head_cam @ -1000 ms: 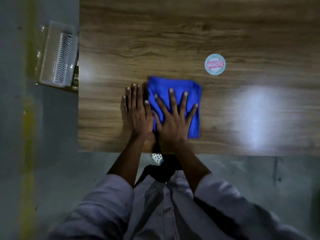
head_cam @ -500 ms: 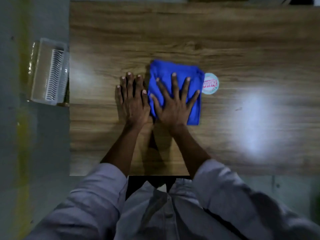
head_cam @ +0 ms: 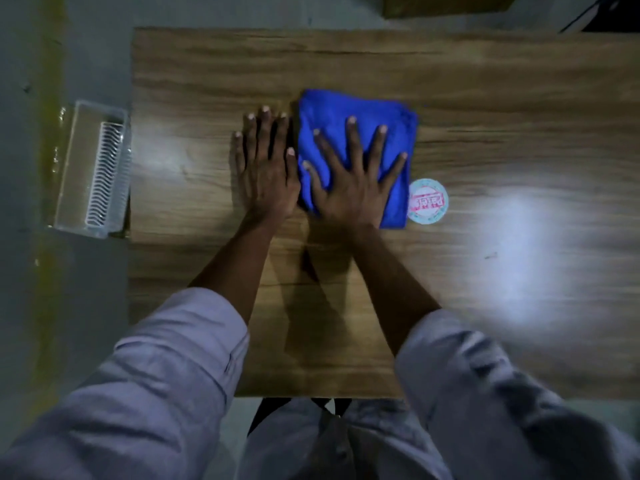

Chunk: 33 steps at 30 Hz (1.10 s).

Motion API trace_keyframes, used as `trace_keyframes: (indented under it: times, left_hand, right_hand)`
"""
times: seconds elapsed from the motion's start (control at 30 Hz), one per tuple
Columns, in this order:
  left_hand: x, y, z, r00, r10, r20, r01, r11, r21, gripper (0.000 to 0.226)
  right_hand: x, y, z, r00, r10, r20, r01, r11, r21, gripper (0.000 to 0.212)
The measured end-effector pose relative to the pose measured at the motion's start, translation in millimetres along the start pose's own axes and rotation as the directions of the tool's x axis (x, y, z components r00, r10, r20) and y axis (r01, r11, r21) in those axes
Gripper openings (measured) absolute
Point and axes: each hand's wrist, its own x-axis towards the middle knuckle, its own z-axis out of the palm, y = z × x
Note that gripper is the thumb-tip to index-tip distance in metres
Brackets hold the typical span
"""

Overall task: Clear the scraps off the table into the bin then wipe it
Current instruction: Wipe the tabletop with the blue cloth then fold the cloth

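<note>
While right grip [head_cam: 353, 188] presses, fingers spread, on blue cloth [head_cam: 332, 109] near tabletop [head_cam: 502, 98] centre, left grip [head_cam: 266, 171] rests released beside it; round sticker [head_cam: 427, 200] touches cloth's right edge; clear container [head_cam: 93, 164] off tabletop's left edge

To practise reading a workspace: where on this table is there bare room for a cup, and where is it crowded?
Bare table: beyond the blue cloth, left of the left hand, right of the round sticker. Crowded: the middle, where the right hand presses the cloth.
</note>
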Motion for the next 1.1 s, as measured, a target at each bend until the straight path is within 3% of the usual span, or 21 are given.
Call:
trace_keyframes:
  times: [0.07,0.17,0.27,0.37,0.43,0.57,0.73,1.0,1.1]
  left_hand:
    - [-1.6,2.0,0.0,1.000,-0.010,-0.002,0.010,1.000,0.015,0.056]
    - [-1.5,0.5,-0.6,1.000,-0.009,-0.014,0.009,1.000,0.007,0.054]
    - [-0.7,3.8,0.3,1.000,-0.011,0.012,0.011,1.000,0.026,0.056]
    - [-0.3,5.1,1.5,1.000,-0.017,0.026,0.017,1.000,0.022,0.058]
    - [1.0,6.0,0.8,0.999,-0.034,0.023,0.034,0.999,0.007,0.058]
    - [2.2,6.4,-0.9,0.999,-0.028,0.040,0.027,0.999,0.023,0.062]
    - [1.9,7.8,-3.5,1.000,-0.028,0.008,0.028,1.000,-0.014,0.059]
    - [3.1,10.2,-10.9,0.997,-0.049,0.059,0.051,0.998,-0.024,0.061]
    - [2.2,9.2,-10.6,0.998,-0.034,0.060,0.037,0.999,-0.039,0.061]
  right_hand:
    - [-37.3,12.1,-8.3,0.996,-0.083,0.014,0.083,0.996,0.017,0.056]
    - [-57.6,54.8,-19.8,1.000,-0.020,-0.002,0.020,1.000,-0.001,0.059]
    - [-5.0,73.8,-17.5,0.993,0.119,-0.025,-0.120,0.992,-0.049,0.062]
    - [71.5,49.5,-5.4,0.980,0.198,-0.026,-0.199,0.980,-0.007,0.061]
    - [94.0,17.0,4.7,0.984,0.175,-0.021,-0.175,0.984,0.001,0.061]
    - [36.4,-5.8,2.0,0.999,-0.051,-0.010,0.051,0.999,-0.016,0.056]
    - [33.1,44.1,-10.1,0.999,0.025,-0.030,-0.026,0.999,-0.034,0.058]
    - [113.1,23.2,-11.4,0.985,0.106,0.138,-0.100,0.994,-0.053,0.065]
    - [125.2,26.7,-27.9,0.925,0.079,0.372,-0.090,0.996,0.012,0.081]
